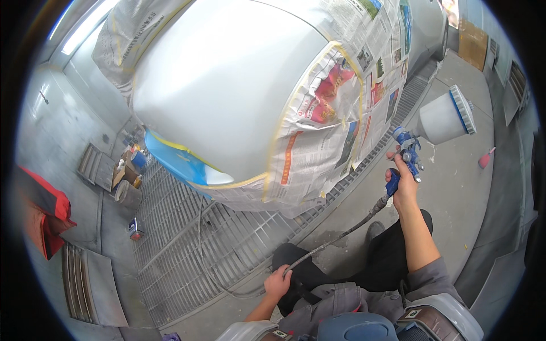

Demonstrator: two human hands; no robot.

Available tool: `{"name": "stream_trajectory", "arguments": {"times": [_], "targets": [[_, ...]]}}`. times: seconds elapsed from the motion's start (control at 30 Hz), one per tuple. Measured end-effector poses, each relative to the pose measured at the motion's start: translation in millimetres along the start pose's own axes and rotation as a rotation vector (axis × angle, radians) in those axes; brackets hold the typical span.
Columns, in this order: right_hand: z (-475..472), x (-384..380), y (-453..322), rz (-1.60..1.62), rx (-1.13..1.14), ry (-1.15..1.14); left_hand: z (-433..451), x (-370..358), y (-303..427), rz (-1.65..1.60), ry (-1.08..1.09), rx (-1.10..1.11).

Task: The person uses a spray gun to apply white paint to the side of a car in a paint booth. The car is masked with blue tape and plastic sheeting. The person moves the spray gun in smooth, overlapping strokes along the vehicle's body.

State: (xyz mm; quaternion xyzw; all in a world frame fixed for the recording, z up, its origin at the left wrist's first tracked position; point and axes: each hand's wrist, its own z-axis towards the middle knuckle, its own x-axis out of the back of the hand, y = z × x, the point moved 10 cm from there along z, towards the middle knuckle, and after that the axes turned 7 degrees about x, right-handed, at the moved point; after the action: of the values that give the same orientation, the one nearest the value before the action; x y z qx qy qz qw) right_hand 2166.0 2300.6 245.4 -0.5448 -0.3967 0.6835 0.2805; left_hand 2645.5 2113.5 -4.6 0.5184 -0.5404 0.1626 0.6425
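Note:
My right hand (403,183) grips the blue handle of a gravity-feed paint spray gun (408,153). Its translucent paint cup (443,117) leans out to the upper right. From the handle's base an air hose (337,238) runs down to my left hand (279,281), which is closed around it. In front of me stands a car's silvery hood (222,76), apart from the gun. Newspaper (315,157) edged with yellow masking tape (273,166) covers the panel beside it. Blue film (172,155) lies over the headlight area, leaving a pale patch bare.
Metal floor grating (183,260) runs below and along the car. By the left wall are a bucket (128,194), a cardboard box (126,170) and a small can (136,229). Red cloth (47,213) hangs there. A pink object (486,158) lies on the concrete at right.

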Motion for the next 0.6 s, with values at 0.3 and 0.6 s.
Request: {"name": "stream_trajectory", "arguments": {"times": [0.3,0.6], "targets": [[-9.4,-3.0,-3.3,-0.037,-0.058,-0.045,-5.3,-1.9,10.6,0.086,0.047,-0.051],[-12.0,-12.0,20.5,-0.153,-0.121,-0.242,-43.5,-0.1,50.9,0.17,0.0,-0.148]]}}
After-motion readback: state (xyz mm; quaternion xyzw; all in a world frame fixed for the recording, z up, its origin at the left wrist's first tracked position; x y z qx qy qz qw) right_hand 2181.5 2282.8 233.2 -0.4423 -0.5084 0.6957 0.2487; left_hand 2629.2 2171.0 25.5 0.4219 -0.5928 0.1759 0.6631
